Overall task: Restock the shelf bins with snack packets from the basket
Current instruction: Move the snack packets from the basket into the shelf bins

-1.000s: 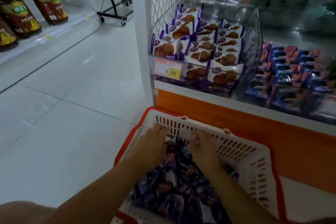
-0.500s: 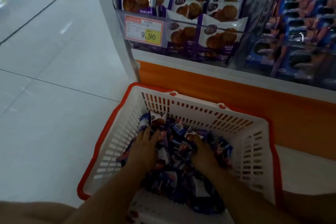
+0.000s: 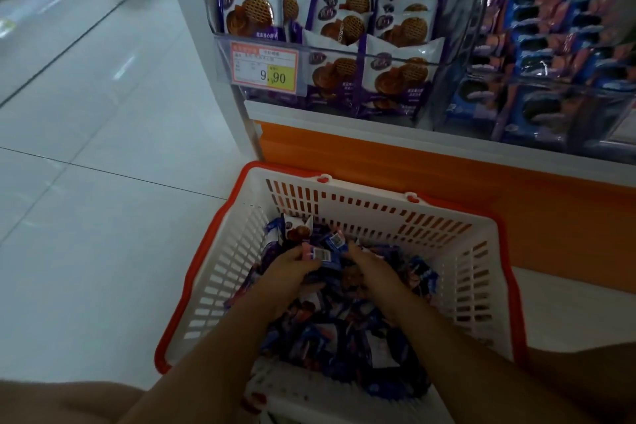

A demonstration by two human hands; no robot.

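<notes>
Gripping together, the left hand (image 3: 292,274) and the right hand (image 3: 377,274) curl round a bunch of snack packets (image 3: 323,251) inside the basket (image 3: 457,217).
Above stands the shelf bin (image 3: 344,55), the basket on the floor (image 3: 103,217) below it; half a second ago both hands lay flat and apart on the pile, now they meet.

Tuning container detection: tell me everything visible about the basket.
The basket is white plastic with slotted walls and an orange-red rim bearing two small red clips on its far edge. It stands upright on the pale floor, its far side close to the orange shelf base; whether they touch is unclear. A heap of blue and purple snack packets lies inside. The left hand and right hand reach in, fingers curled round packets.
</notes>
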